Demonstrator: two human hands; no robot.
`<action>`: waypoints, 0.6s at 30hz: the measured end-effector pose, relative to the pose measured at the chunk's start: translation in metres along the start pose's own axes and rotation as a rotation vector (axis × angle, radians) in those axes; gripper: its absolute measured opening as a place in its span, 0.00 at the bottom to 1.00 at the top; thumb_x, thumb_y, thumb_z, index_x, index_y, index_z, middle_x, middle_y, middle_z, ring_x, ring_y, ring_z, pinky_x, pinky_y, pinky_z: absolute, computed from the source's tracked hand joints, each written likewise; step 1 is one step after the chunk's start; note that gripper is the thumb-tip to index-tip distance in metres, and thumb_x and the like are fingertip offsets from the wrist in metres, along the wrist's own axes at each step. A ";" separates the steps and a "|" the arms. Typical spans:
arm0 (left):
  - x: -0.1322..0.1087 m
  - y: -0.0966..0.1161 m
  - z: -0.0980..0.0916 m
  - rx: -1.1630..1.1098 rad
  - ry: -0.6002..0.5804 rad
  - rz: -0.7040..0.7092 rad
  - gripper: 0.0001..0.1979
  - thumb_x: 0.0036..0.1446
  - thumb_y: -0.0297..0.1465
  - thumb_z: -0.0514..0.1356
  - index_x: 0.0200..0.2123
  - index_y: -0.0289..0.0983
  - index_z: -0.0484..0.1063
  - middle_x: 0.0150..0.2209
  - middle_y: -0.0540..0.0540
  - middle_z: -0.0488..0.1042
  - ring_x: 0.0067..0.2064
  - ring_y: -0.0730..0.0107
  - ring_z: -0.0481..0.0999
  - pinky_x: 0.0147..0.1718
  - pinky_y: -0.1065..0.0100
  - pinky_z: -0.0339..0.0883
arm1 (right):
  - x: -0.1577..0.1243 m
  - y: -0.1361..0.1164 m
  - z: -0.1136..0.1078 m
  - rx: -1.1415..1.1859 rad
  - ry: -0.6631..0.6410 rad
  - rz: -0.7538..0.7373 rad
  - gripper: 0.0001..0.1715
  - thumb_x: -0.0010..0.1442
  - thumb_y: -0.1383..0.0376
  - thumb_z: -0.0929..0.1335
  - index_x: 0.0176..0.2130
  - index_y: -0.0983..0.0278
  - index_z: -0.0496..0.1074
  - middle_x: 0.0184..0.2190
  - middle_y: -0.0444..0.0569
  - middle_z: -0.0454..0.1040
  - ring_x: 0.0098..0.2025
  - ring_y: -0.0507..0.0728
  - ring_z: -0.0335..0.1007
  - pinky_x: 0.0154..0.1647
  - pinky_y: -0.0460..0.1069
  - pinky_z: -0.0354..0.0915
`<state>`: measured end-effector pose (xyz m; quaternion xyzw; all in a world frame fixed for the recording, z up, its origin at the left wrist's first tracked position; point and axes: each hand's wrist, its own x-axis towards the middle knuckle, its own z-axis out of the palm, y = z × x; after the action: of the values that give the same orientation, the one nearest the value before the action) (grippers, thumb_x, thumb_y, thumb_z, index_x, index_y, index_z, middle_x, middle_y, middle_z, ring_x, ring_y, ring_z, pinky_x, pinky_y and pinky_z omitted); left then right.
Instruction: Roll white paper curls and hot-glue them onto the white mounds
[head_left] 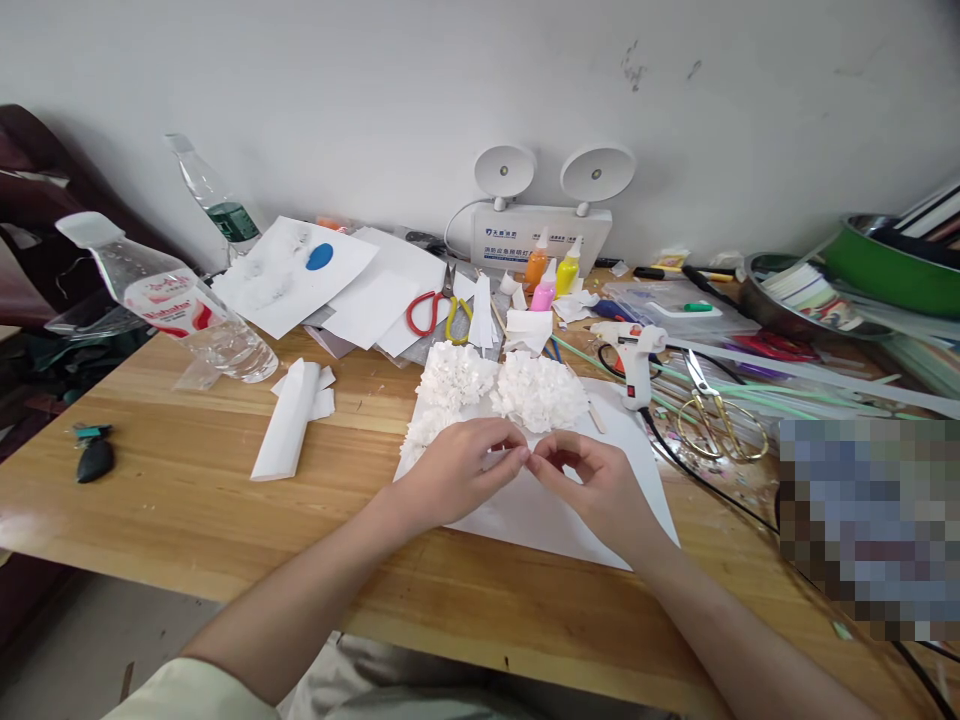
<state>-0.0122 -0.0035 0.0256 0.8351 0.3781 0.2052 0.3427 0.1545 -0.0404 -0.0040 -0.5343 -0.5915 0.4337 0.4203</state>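
My left hand point(480, 462) and my right hand point(581, 475) meet at the fingertips above a white paper sheet point(570, 530). Both are closed in a pinch, and whatever lies between the fingertips is too small or hidden to make out. Right behind them, two fluffy white paper clusters point(538, 390) sit on the sheet. A further white crumpled paper heap point(426, 430) lies at the sheet's left side, partly covered by my left hand. A thin pale stick point(596, 417) rests right of the clusters.
A white glue gun point(636, 362) with a black cord and gold-handled scissors point(716, 415) lie right. Behind are pliers point(442, 312), paint bottles point(544, 285) and an emergency light point(540, 235). Left are folded paper point(286, 425), a water bottle point(191, 320) and a black fob point(95, 460).
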 end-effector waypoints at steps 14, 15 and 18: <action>0.000 0.000 0.000 -0.062 0.015 0.012 0.09 0.57 0.33 0.51 0.32 0.36 0.69 0.31 0.50 0.73 0.31 0.75 0.69 0.31 0.73 0.60 | 0.002 0.001 0.000 0.074 -0.004 -0.019 0.09 0.51 0.59 0.68 0.32 0.62 0.70 0.30 0.47 0.71 0.31 0.53 0.66 0.34 0.49 0.65; 0.000 0.000 0.000 -0.059 0.022 0.020 0.08 0.57 0.32 0.52 0.32 0.36 0.69 0.31 0.50 0.73 0.32 0.74 0.69 0.32 0.73 0.60 | 0.002 0.002 0.000 0.081 -0.003 -0.019 0.09 0.51 0.59 0.68 0.33 0.62 0.70 0.30 0.47 0.71 0.31 0.53 0.66 0.34 0.50 0.65; 0.001 0.000 0.000 -0.055 0.025 0.032 0.07 0.56 0.32 0.53 0.33 0.36 0.69 0.31 0.50 0.73 0.33 0.73 0.70 0.33 0.73 0.60 | 0.003 0.004 0.000 0.090 -0.004 -0.026 0.09 0.52 0.60 0.68 0.33 0.62 0.70 0.30 0.47 0.71 0.32 0.53 0.66 0.35 0.50 0.65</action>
<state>-0.0122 -0.0028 0.0256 0.8287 0.3630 0.2316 0.3576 0.1551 -0.0375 -0.0075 -0.5063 -0.5789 0.4556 0.4483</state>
